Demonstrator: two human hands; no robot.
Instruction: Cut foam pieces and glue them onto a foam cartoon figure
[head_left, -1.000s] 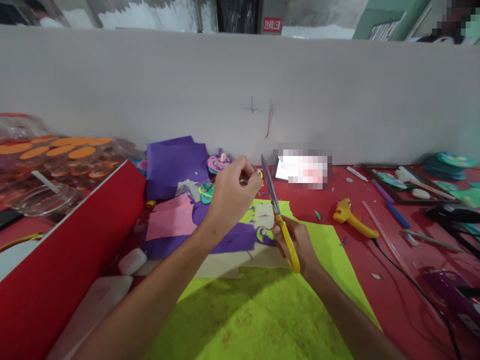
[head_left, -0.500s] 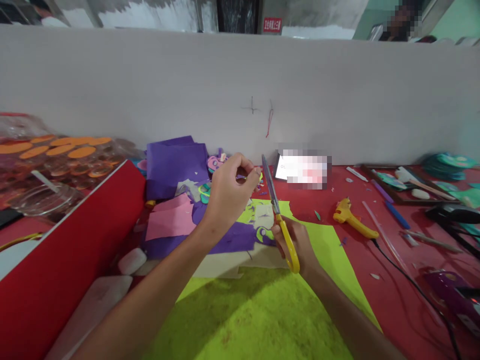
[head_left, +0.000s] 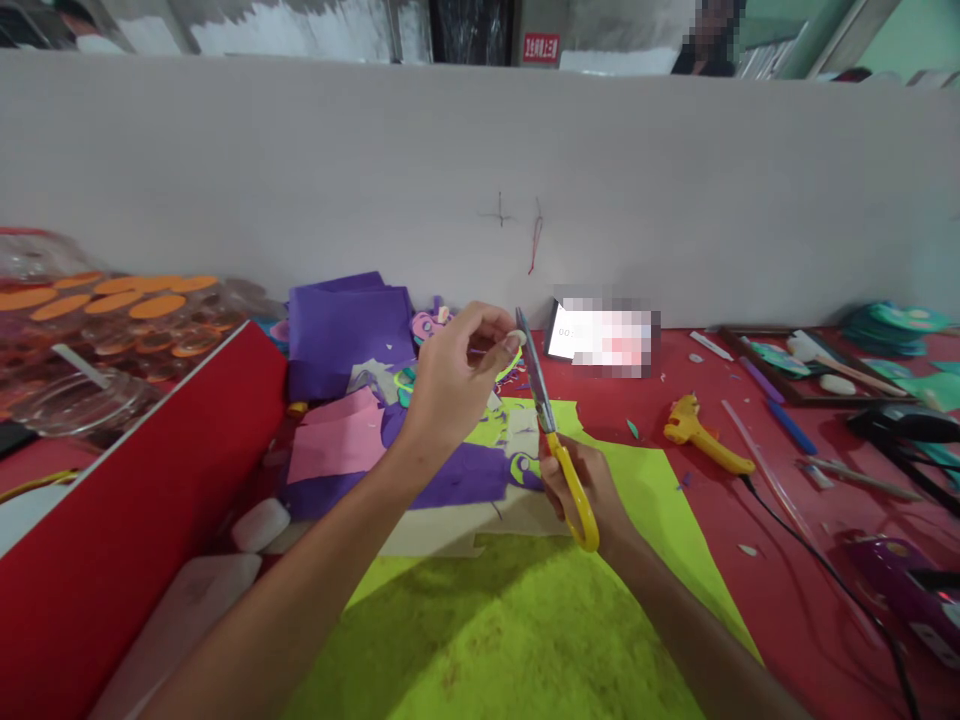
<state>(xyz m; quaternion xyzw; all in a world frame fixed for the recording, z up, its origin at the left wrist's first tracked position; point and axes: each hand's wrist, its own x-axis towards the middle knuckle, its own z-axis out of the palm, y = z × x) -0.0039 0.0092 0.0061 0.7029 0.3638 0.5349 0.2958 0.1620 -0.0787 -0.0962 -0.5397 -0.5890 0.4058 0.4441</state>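
Note:
My right hand (head_left: 581, 475) is wrapped round the yellow handles of a pair of scissors (head_left: 574, 490), whose metal blades point up and away. At the blade tips, my left hand (head_left: 469, 370) pinches a small pale piece (head_left: 519, 338) between thumb and fingers; its material is too small to make out. The blades look nearly closed beside that piece. Beneath the hands lie purple sheets (head_left: 461, 478), a pink sheet (head_left: 334, 440) and a yellow-green sheet (head_left: 465, 630). A purple and lime cutout (head_left: 523, 468) rests by my right hand.
A yellow glue gun (head_left: 705, 435) with a cord lies on the red table (head_left: 637, 400) at right. Behind it stands a lit phone (head_left: 600, 335) against the grey partition (head_left: 337, 170). A red board (head_left: 172, 480) slants up on the left, near a glass dish (head_left: 90, 400).
The pale piece now shows at my left fingertips, and the scissor tips have come slightly left, closer to it. The view has shifted a little.

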